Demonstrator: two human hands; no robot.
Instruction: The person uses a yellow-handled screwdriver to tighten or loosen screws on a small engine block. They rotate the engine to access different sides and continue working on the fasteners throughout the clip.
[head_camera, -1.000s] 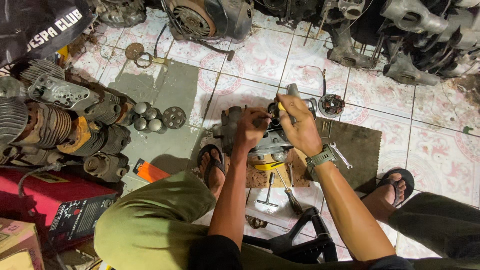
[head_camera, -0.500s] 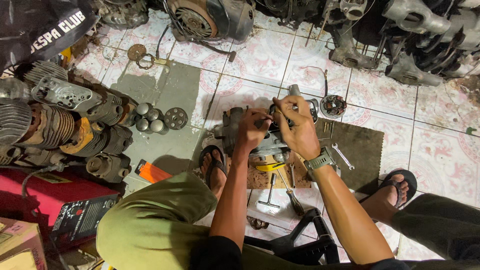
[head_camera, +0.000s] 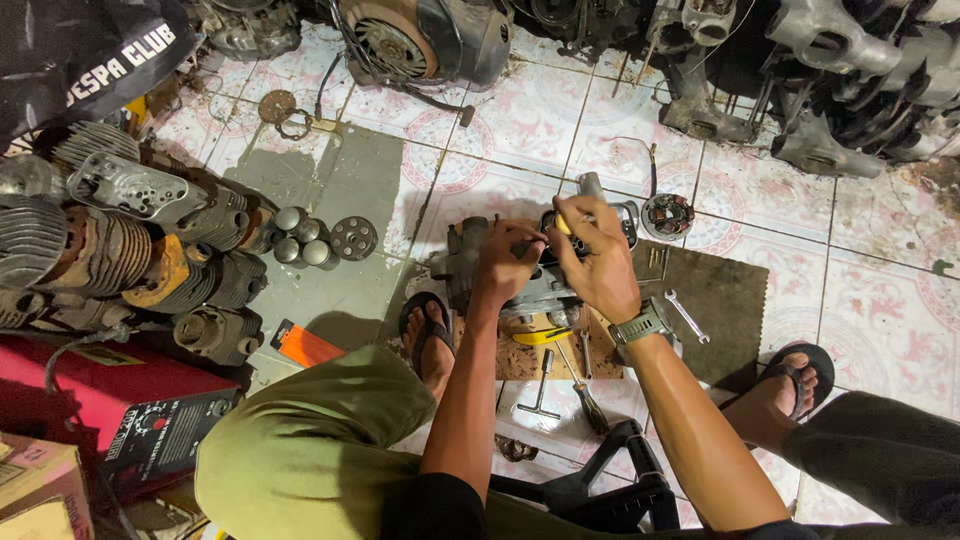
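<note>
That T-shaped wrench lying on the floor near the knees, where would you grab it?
Grip the T-handle wrench by its long straight shaft, coming from above: it lies flat on the tiled floor, so only its upper side is free. The crossbar end nearest the person looks equally reachable.

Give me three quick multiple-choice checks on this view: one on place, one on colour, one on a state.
1. Where does the open-ended spanner lie?
A. on the dark mat
B. in the cardboard box
C. on the red case

2. What colour is the flat tool handle by the left foot?
A. blue
B. orange
C. white

3. How are both hands placed?
A. resting on knees
B. hanging free
C. on the engine block

Answers: 1 A, the spanner rests on the mat; 2 B, the handle is orange; 3 C, left hand and right hand both grip at the block.
</note>
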